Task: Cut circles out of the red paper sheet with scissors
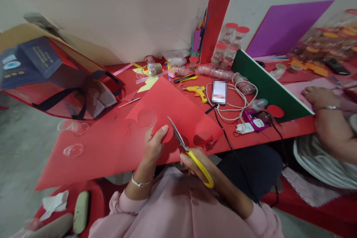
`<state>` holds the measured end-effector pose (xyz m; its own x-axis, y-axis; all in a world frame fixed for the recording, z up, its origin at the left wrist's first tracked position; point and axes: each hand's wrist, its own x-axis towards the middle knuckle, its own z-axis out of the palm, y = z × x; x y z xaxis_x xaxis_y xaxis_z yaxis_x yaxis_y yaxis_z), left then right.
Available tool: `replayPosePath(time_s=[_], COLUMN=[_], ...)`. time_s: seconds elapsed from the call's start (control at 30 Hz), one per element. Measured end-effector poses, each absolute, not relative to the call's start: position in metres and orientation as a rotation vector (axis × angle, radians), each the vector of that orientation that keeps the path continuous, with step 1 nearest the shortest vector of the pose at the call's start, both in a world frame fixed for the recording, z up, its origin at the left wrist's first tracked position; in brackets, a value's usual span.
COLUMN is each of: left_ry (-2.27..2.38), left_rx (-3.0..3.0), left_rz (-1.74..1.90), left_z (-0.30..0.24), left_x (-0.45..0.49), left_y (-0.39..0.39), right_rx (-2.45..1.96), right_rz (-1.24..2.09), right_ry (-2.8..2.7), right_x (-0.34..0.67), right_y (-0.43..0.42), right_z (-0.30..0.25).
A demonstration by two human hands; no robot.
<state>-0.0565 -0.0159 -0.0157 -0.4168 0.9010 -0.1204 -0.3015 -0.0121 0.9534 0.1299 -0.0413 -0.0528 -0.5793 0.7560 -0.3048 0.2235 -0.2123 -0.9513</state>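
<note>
My left hand [154, 144] pinches a small red paper piece [164, 135] near the front edge of the red table [106, 148]. My right hand [192, 163] grips yellow-handled scissors [189, 153], whose blades point up-left and are open against the paper. A large red paper sheet [173, 111] with round cut-outs lies flat just beyond both hands. Both wrists come out of pink sleeves, and the left one wears a bracelet.
A yellow glue gun [198, 92], a phone [219, 92], white cables [237, 104] and clear plastic cups [212, 70] lie further back. A red bag [55, 81] sits at the left. Another person's hand [318, 96] rests by a green sheet [267, 85] at the right.
</note>
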Motion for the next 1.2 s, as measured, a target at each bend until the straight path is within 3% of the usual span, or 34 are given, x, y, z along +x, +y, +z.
replayPosePath(time_s=[0.33, 0.6, 0.87, 1.2], left_ry=[1.285, 1.4, 1.33, 1.437], left_rx=[0.725, 0.696, 0.601, 0.692], left_rz=[1.587, 1.808, 1.745, 1.693], left_z=[-0.014, -0.033, -0.026, -0.016], left_x=[-0.059, -0.052, -0.039, -0.069], left_y=[-0.017, -0.01, -0.018, -0.019], right_rx=[-1.146, -1.115, -1.142, -0.957], right_rz=[1.832, 1.868, 1.934, 2.48], right_ry=[-1.723, -1.49, -1.36, -0.913], right_x=[0.131, 0.109, 0.093, 0.077], right_y=[-0.041, -0.048, -0.059, -0.067], right_z=[-0.047, -0.059, -0.053, -0.012])
